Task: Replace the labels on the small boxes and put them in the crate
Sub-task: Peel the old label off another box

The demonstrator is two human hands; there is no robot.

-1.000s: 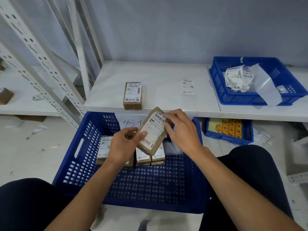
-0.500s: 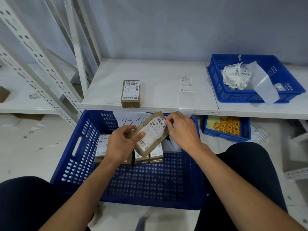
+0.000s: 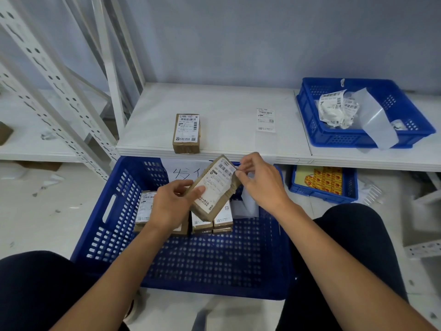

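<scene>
The box [image 3: 212,188] is small, brown cardboard, long and flat, and it is tilted with its far end raised, above the back part of the crate [image 3: 191,259]. A white label [image 3: 214,185] with barcodes at the top and small print below covers almost all its upper face. The left hand [image 3: 173,206] has its grip closed around the near left side of the box, with the thumb pressed on the label. The right hand [image 3: 260,180] pinches the far right corner of the label between thumb and forefinger; the corner looks a little lifted. Under the box, inside the blue crate, more labelled boxes [image 3: 212,219] lie flat in a row near the far wall, beside a loose white sheet [image 3: 245,206]. The crate stands on the floor between the person's knees. On the white shelf [image 3: 226,142] behind it another box [image 3: 186,133] lies near the front edge, a single label [image 3: 266,120] lies to its right, and a blue bin [image 3: 358,138] holds crumpled labels.
</scene>
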